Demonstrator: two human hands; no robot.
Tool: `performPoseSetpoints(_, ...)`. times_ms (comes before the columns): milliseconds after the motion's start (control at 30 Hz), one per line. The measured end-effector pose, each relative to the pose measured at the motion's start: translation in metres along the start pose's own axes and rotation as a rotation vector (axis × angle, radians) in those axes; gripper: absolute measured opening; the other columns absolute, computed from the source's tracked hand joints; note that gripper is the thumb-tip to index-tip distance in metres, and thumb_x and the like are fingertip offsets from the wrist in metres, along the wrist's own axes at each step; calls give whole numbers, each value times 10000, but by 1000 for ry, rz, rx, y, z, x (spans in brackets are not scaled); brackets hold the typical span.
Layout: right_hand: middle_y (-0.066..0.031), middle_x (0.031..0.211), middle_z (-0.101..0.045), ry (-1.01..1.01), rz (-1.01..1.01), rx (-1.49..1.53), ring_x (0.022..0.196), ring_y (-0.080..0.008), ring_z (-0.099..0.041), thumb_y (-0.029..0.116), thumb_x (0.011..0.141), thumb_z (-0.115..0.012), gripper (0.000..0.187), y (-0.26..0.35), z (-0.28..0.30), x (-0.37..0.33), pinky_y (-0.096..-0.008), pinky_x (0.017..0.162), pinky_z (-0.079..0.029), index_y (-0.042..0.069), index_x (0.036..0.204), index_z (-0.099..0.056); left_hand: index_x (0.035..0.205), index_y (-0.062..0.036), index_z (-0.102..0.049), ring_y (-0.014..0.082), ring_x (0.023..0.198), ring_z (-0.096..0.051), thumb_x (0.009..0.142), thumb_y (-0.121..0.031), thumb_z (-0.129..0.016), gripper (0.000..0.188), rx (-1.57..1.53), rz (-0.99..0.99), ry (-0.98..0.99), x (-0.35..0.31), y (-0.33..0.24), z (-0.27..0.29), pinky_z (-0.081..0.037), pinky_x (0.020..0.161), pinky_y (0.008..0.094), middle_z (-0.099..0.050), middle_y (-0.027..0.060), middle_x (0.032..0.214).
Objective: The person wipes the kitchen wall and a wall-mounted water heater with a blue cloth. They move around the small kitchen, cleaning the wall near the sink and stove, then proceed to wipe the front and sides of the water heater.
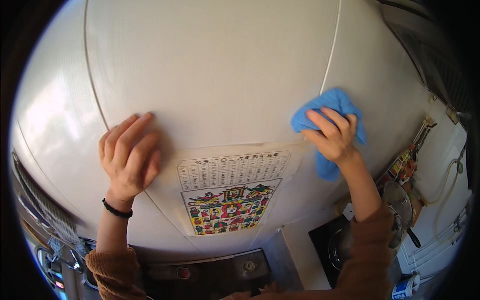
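Note:
A blue cloth is pressed against the white panelled wall at the upper right, and my right hand grips it with bent fingers. Part of the cloth hangs below the wrist. On the left, my left hand rests on the panel with its fingers stretched out and nothing in it. A dark band circles that wrist. Between and below the hands, a printed paper calendar sheet with a colourful figure picture is stuck to the wall.
A black stove stands at the lower right, with a pan lid and hanging utensils beyond it. A dark range hood juts in at the upper right. At the lower left hangs a checked cloth, near a faucet.

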State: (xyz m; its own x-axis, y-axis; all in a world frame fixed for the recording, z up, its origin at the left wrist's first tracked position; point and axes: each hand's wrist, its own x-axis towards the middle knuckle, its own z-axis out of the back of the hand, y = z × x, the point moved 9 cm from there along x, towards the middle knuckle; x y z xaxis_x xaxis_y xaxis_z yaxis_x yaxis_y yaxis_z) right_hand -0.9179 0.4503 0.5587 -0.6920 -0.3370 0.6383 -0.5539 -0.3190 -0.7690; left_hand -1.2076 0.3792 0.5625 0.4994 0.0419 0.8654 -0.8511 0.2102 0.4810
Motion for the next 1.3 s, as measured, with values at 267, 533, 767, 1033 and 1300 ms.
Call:
performPoseSetpoints(267,32,1174,-632,16,-58,-31,1035,-179,-556,162,684,-743,157,0,2,1,-326,761,-348,212,830,-719,947,-131,-650,248,1088,-596,812,-233,-618,172,5,25,-5,1,3,1,-425,905,377,-639,67,1196)
performPoseSetpoints(533,58,1199,-617,74,16,-85,1041,-163,-543,188,724,-733,137,0,9,4,-326,781,-350,212,858,-720,934,-141,-644,219,1087,-597,745,-173,-655,192,-20,41,-35,6,0,2,-424,891,356,-648,36,1186)
performPoseSetpoints(767,108,1247,-592,61,181,62,1040,-126,-531,212,761,-733,126,75,-14,96,-318,753,-344,166,870,-690,940,-146,-639,199,1084,-600,740,-158,-661,201,-11,33,2,2,3,3,-432,877,343,-643,30,1192)
performPoseSetpoints(1033,121,1223,-603,71,184,53,982,-127,-543,250,764,-759,121,90,-17,116,-312,726,-338,166,813,-687,927,-162,-636,168,1081,-605,767,-207,-634,167,9,39,-39,3,5,4,-430,868,315,-644,-1,1188)
performPoseSetpoints(1300,38,1202,-634,216,165,-9,995,-159,-549,189,722,-693,138,86,-11,106,-316,729,-348,172,857,-718,921,-145,-632,171,1078,-600,757,-184,-623,168,-40,17,-93,1,2,5,-437,863,318,-634,6,1202)
